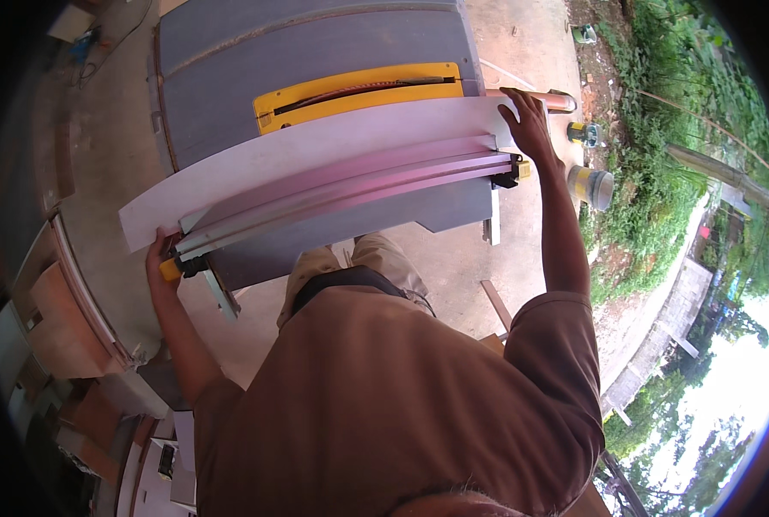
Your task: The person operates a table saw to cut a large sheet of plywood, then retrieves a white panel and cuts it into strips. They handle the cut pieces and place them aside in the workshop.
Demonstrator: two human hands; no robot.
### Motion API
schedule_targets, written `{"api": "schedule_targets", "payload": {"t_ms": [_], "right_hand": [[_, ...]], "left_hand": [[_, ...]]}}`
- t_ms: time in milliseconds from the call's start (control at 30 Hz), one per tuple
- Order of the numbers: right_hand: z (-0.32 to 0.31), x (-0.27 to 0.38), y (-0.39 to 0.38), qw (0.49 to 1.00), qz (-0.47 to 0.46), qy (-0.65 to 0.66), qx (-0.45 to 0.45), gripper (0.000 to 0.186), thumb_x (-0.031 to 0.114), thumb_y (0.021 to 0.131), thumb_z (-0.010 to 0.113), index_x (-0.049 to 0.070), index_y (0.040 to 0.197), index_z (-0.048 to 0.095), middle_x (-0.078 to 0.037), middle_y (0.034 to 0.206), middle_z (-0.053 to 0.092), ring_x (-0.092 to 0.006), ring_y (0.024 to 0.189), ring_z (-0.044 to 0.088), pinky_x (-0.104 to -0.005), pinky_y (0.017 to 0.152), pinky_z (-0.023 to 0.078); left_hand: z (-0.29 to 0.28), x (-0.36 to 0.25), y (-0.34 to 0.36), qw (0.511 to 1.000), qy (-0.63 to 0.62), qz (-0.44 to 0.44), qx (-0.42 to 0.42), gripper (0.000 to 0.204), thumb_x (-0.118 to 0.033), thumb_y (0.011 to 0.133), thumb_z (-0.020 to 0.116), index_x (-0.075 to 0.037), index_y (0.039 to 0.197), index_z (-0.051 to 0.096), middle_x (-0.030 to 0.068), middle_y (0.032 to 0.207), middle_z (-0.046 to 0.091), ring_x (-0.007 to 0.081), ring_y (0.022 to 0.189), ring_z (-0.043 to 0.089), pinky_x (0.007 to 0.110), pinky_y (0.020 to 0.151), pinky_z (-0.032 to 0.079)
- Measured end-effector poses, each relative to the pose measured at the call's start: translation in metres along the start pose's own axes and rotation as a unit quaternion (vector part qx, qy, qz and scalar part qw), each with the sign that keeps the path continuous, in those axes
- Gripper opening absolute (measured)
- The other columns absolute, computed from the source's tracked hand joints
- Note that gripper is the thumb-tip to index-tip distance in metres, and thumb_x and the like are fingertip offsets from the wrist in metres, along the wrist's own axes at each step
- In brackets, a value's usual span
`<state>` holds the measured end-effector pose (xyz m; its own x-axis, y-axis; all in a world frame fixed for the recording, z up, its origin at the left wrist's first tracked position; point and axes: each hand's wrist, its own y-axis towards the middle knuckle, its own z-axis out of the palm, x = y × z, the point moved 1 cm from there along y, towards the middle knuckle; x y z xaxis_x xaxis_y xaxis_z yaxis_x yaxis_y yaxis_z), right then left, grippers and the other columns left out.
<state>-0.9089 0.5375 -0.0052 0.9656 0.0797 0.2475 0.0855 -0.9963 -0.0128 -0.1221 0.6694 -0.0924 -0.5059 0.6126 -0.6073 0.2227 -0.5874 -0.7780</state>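
A long white board (333,138) lies across a grey table saw (212,112), along the near side of its yellow slotted insert (268,108). A metal rip fence (359,185) runs beside the board on my side. My left hand (160,254) is closed on the board's left end, next to the fence's yellow-and-black end piece (171,270); some of its fingers are hidden. At the other end my right hand (529,125) grips the board's right corner, fingers reaching over it. Past the insert's far tip, the blade itself cannot be made out.
Buckets (593,187) stand on the right by green plants (660,129). An orange-brown tube-like piece (561,102) sticks out behind my right hand. Stacked wooden panels (70,323) lean at the left. A wooden strip (495,302) lies on the floor behind me at the right.
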Motion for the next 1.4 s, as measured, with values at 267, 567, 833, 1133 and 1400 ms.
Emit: {"api": "schedule_targets", "payload": {"t_ms": [267, 567, 833, 1133, 1400], "right_hand": [[-0.001, -0.014, -0.007, 0.999, 0.001, 0.036, -0.014, 0.039, 0.026, 0.096, 0.064, 0.014, 0.133, 0.061, -0.011, 0.139, 0.057, -0.0341, 0.131, 0.049, -0.0446, 0.111, 0.037], [-0.016, -0.022, -0.042, 0.968, 0.139, 0.189, -0.091, 0.041, 0.033, 0.099, 0.06, 0.004, 0.128, 0.063, -0.018, 0.126, 0.064, -0.0331, 0.12, 0.06, -0.0399, 0.103, 0.044], [0.025, -0.008, -0.083, 0.808, 0.438, 0.39, 0.052, 0.084, 0.069, 0.098, 0.035, -0.009, 0.115, 0.062, -0.026, 0.108, 0.067, -0.0312, 0.1, 0.065, -0.0407, 0.089, 0.049], [0.038, 0.002, -0.083, 0.812, 0.372, 0.449, 0.029, 0.1, 0.085, 0.086, 0.037, -0.007, 0.11, 0.07, -0.015, 0.091, 0.07, -0.0231, 0.084, 0.066, -0.0338, 0.076, 0.051], [0.052, 0.011, -0.09, 0.709, 0.357, 0.59, 0.147, 0.094, 0.079, 0.088, 0.046, -0.006, 0.124, 0.061, -0.013, 0.095, 0.068, -0.0154, 0.08, 0.065, -0.0289, 0.072, 0.054]], "left_hand": [[-0.008, -0.003, 0.002, 0.999, 0.018, -0.012, 0.026, 0.042, -0.04, 0.093, 0.07, -0.002, 0.108, 0.064, 0.0096, 0.101, 0.068, 0.024, 0.095, 0.066, 0.037, 0.085, 0.055], [-0.004, -0.001, -0.032, 0.995, 0.02, 0.057, -0.073, 0.055, -0.05, 0.099, 0.056, 0.001, 0.119, 0.06, 0.0137, 0.118, 0.065, 0.0253, 0.106, 0.065, 0.038, 0.09, 0.053], [0.029, -0.011, -0.04, 0.866, 0.309, 0.213, -0.329, 0.089, -0.07, 0.092, 0.052, 0.003, 0.142, 0.042, 0.0204, 0.134, 0.055, 0.0295, 0.122, 0.055, 0.043, 0.098, 0.049], [0.059, 0.009, -0.042, 0.988, 0.102, -0.022, -0.114, 0.105, -0.086, 0.085, 0.036, 0.005, 0.136, 0.049, 0.0192, 0.128, 0.06, 0.0304, 0.115, 0.059, 0.041, 0.097, 0.049], [0.039, 0.022, -0.022, 0.992, 0.011, -0.082, 0.096, 0.101, -0.088, 0.084, 0.033, -0.004, 0.134, 0.056, 0.0149, 0.125, 0.064, 0.0288, 0.109, 0.063, 0.041, 0.094, 0.051]]}}
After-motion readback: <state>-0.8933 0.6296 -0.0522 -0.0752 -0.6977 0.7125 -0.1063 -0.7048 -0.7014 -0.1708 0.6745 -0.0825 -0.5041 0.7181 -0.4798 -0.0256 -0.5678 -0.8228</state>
